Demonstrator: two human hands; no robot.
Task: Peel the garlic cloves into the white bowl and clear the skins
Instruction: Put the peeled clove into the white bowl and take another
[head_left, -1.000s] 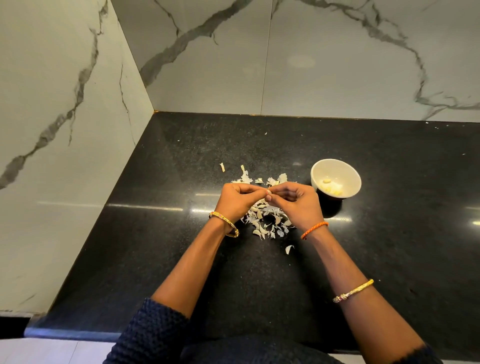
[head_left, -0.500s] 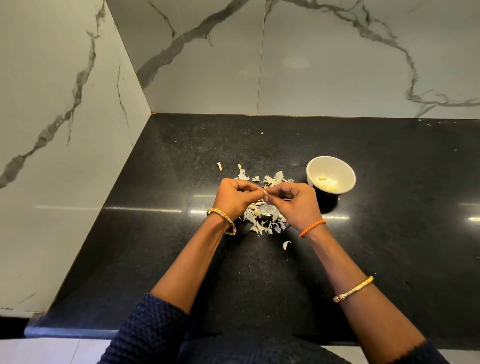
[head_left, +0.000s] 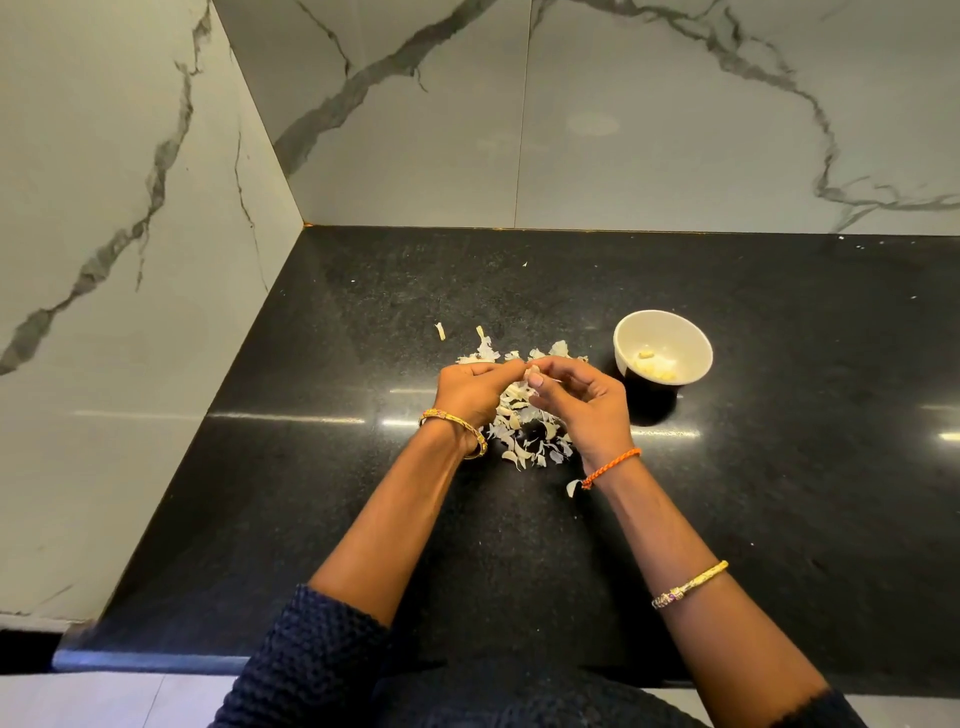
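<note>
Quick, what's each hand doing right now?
Left hand: fingers curled, pinching the garlic clove.
Right hand: fingertips pinching the same clove from the other side.

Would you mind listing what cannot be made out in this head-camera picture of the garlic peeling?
- The garlic clove, head view: mostly covered by the left hand and right hand; how much skin remains is unclear.
- Peeled cloves in the white bowl: too small and pale to count.
- The pile of skins: partly hidden under both hands.
- The black counter: cut off at the right edge.
</note>
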